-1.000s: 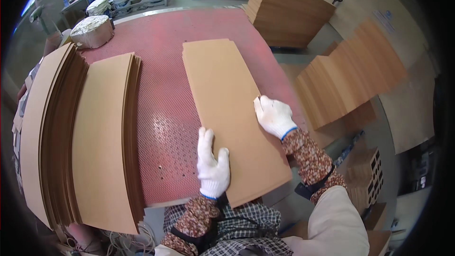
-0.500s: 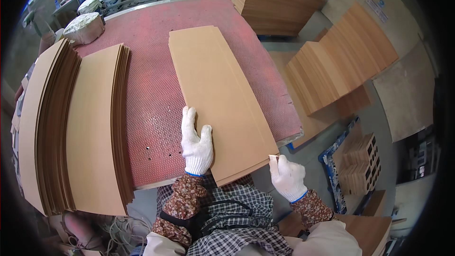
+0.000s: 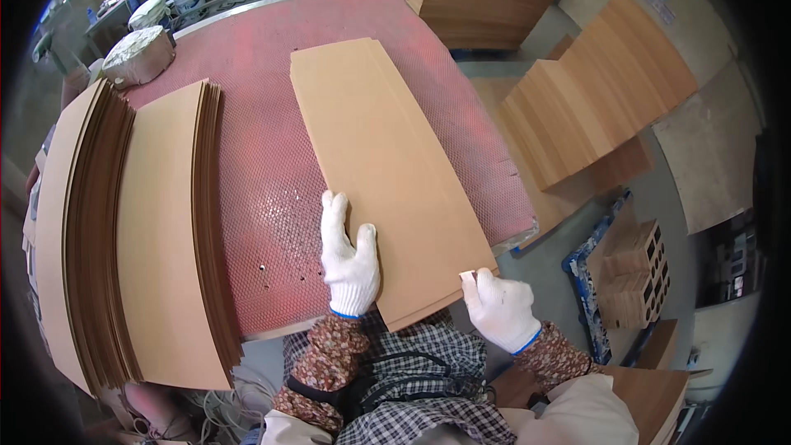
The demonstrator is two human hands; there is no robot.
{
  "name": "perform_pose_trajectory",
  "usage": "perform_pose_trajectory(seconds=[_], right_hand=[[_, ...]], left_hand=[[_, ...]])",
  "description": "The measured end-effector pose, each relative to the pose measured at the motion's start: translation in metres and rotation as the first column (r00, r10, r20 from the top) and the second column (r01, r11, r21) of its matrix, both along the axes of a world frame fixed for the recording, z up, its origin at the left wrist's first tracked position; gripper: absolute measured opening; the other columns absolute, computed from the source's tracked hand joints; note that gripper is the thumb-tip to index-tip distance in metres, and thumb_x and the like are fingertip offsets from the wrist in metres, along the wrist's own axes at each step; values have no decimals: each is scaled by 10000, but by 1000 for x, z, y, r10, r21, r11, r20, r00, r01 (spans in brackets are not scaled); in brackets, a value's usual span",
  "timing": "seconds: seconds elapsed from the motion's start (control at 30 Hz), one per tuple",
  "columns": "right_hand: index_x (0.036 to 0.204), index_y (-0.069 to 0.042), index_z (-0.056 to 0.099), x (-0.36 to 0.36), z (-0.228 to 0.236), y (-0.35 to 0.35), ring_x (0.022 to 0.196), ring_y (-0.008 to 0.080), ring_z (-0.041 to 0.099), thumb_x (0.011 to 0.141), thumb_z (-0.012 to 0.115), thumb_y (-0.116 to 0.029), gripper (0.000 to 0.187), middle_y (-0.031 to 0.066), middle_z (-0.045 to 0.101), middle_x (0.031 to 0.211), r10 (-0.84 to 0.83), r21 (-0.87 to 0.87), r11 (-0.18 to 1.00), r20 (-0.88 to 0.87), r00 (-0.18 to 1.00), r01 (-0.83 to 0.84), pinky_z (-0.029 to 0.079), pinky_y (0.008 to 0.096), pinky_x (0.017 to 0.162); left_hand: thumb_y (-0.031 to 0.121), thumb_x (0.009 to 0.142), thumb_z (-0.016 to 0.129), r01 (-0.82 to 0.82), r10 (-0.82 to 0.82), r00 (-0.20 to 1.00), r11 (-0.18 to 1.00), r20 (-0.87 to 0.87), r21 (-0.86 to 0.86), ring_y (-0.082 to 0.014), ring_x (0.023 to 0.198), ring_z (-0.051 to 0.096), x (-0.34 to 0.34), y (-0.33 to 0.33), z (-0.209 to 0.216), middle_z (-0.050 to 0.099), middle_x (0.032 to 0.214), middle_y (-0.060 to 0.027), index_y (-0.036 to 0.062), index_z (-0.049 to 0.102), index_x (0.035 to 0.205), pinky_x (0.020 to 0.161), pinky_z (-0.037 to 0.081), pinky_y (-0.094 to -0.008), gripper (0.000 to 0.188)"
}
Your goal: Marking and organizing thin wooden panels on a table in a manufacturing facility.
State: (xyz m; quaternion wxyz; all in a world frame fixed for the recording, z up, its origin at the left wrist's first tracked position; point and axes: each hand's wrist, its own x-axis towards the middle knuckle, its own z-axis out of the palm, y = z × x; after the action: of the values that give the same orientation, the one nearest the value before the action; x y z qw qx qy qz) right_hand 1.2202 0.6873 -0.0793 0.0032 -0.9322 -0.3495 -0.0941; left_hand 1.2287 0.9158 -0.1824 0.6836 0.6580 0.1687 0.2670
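Observation:
In front of me lies a small stack of long tan fibreboard panels [image 3: 387,165], slightly out of line at their edges, with the near end jutting past the table edge. My left hand [image 3: 349,259], in a white knit glove, rests against the stack's left edge, fingers stretched and thumb apart. At the near right corner my gloved right hand [image 3: 503,305] is closed, pinching a small pale flat piece [image 3: 468,276] against the board. What that piece is, I cannot make out. Both hands are near the table's front edge.
The panels lie on a red mesh-patterned table [image 3: 264,173]. Two piles of curved-looking boards [image 3: 161,231] stand at left. A wrapped round bundle [image 3: 140,56] sits at the far left corner. Taller board stacks [image 3: 593,99] and a blue pallet [image 3: 581,264] stand to the right.
My right hand has moved slightly left, from the panel's right edge onto its near corner. The left hand keeps its place on the edge; the whole view has shifted a little.

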Motion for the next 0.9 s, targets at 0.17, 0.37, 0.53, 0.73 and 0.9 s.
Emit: perform_pose_trajectory(seconds=[0.17,0.37,0.53,0.73,0.9], right_hand=[[984,-89,655,81,-22,29,581,231,681,987,644,-208,120,79,591,819,4,-104,994,-87,996,-13,501,396,447],[1059,-113,676,218,-20,128,818,387,769,1089,452,-323,308,148,783,1003,-114,-159,983,-157,981,89,597,558,680],[1213,-114,711,319,-22,204,1095,412,744,1085,437,-391,410,185,771,1190,-164,-170,977,-196,967,132,585,583,879],[1288,-32,718,396,-19,261,1189,440,722,1031,477,-269,425,233,745,1280,-145,-168,979,-204,968,112,571,600,970],[1274,-29,717,426,-8,289,1264,447,657,1079,428,-401,510,231,707,1341,-188,-219,967,-288,939,127,508,542,1087]], left_hand=[[-97,951,571,12,-12,1000,1000,2,11,-386,1628,243,-1,-2,6,258,1726,-313,-109,395,1567,1332,204,-450,641],[-139,919,569,18,-18,1000,1000,-13,15,-406,1622,255,-4,-7,2,259,1717,-331,-104,404,1552,1325,230,-460,654],[-166,882,602,-13,16,1000,995,-27,99,-437,1600,303,-10,-7,2,301,1693,-349,-97,437,1532,1308,271,-479,674],[-96,835,721,-67,77,996,970,-35,233,-528,1473,469,-11,-6,9,448,1583,-389,-91,558,1439,1238,391,-524,625],[-95,805,749,-116,124,992,961,-16,250,-519,1450,502,-10,-9,7,483,1560,-379,-86,585,1414,1219,417,-532,631]])
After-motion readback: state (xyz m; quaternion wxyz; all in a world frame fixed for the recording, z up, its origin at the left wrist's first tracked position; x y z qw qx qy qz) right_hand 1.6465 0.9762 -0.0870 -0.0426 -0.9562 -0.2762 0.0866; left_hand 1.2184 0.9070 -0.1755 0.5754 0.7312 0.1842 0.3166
